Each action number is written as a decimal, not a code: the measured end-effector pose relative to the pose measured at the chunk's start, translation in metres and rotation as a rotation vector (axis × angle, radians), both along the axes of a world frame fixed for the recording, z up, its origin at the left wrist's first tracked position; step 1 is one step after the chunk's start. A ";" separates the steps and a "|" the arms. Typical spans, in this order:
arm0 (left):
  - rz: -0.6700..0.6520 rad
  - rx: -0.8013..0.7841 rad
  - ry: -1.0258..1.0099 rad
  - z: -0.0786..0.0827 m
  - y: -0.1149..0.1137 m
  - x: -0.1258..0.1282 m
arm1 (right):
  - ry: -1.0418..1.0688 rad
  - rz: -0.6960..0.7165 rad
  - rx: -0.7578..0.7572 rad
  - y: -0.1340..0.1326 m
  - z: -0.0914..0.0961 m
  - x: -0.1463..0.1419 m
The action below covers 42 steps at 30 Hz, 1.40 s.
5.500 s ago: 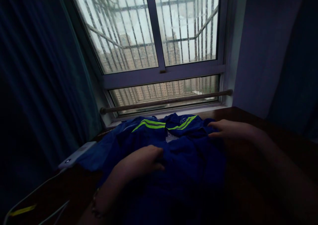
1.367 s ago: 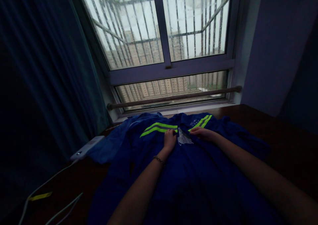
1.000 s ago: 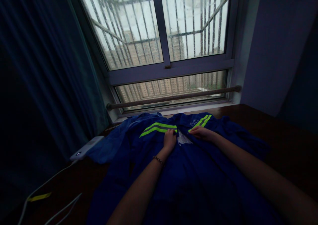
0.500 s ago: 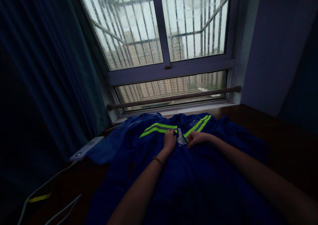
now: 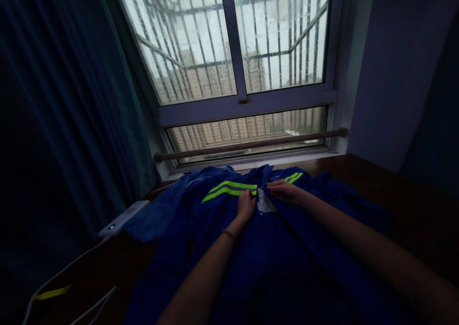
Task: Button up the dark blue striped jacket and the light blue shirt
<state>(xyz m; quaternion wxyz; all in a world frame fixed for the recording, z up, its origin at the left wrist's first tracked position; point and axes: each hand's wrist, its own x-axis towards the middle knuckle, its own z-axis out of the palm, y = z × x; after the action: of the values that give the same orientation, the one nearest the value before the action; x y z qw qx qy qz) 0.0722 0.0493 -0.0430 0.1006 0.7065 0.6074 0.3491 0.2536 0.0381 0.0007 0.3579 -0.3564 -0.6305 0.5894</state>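
Observation:
A dark blue work jacket [image 5: 229, 248] with yellow-green and grey reflective stripes lies spread out in front of me, its collar end toward the window. My left hand [image 5: 246, 205] has its fingers closed on the front edge at the inner end of the left stripe. Higher on the opposite edge, my right hand [image 5: 285, 191] pinches the cloth near the collar and covers part of the right stripe. Between the two edges a pale patch [image 5: 266, 203] shows in the opening. The fingertips of both hands are partly hidden.
Lighter blue cloth [image 5: 150, 219] lies to the left of the jacket. A white device [image 5: 124, 217] with a cable [image 5: 68, 267] rests beside it, and a yellow strip [image 5: 52, 293] lies nearer. A barred window [image 5: 240, 100], a horizontal rail [image 5: 251, 145] and a blue curtain [image 5: 107, 100] bound the dark wooden surface [image 5: 344, 164].
My right hand has moved up toward the collar, lifting the right front edge with it, and more of the pale patch shows. My left hand has stayed nearly in place.

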 end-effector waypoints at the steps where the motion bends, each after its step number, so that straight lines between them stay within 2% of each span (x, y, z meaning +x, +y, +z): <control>1: -0.004 -0.009 -0.030 0.000 0.002 -0.001 | 0.101 -0.006 -0.026 0.004 0.000 -0.004; 4: -0.020 -0.045 -0.141 0.001 0.007 -0.004 | 0.286 -0.035 -0.086 0.015 -0.012 -0.021; 8: -0.065 -0.164 -0.344 0.003 0.014 -0.008 | 0.343 -0.110 -0.098 0.021 -0.041 -0.034; 10: -0.122 -0.243 -0.463 0.005 0.015 -0.010 | 0.377 -0.133 -0.093 0.019 -0.050 -0.033; 12: -0.195 -0.301 -0.579 0.008 0.012 -0.011 | 0.377 -0.141 -0.077 0.016 -0.053 -0.030; 15: -0.281 -0.340 -0.727 0.009 0.006 -0.012 | 0.249 -0.150 -0.008 0.013 -0.052 -0.028; 21: -0.306 -0.343 -0.872 0.004 0.000 -0.009 | 0.110 -0.207 0.106 0.015 -0.053 -0.032; 28: -0.288 -0.294 -0.861 0.003 0.003 -0.009 | -0.021 -0.263 0.289 0.012 -0.051 -0.034; 33: -0.300 -0.216 -0.786 0.003 -0.001 -0.007 | -0.325 -0.345 0.776 -0.005 -0.046 -0.040; 36: -0.301 -0.141 -0.721 0.005 -0.005 -0.005 | -0.450 -0.396 0.948 -0.014 -0.045 -0.044; 39: -0.265 -0.019 -0.608 0.007 -0.010 -0.002 | -0.496 -0.447 1.024 -0.017 -0.045 -0.046; 42: -0.152 0.095 -0.444 0.008 -0.013 0.002 | -0.512 -0.427 1.044 -0.017 -0.045 -0.046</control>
<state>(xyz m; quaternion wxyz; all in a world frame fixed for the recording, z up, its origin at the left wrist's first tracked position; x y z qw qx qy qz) 0.0745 0.0364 -0.0353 0.2244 0.6600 0.4984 0.5154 0.2076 0.0213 -0.0445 0.4325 -0.3826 -0.8163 0.0143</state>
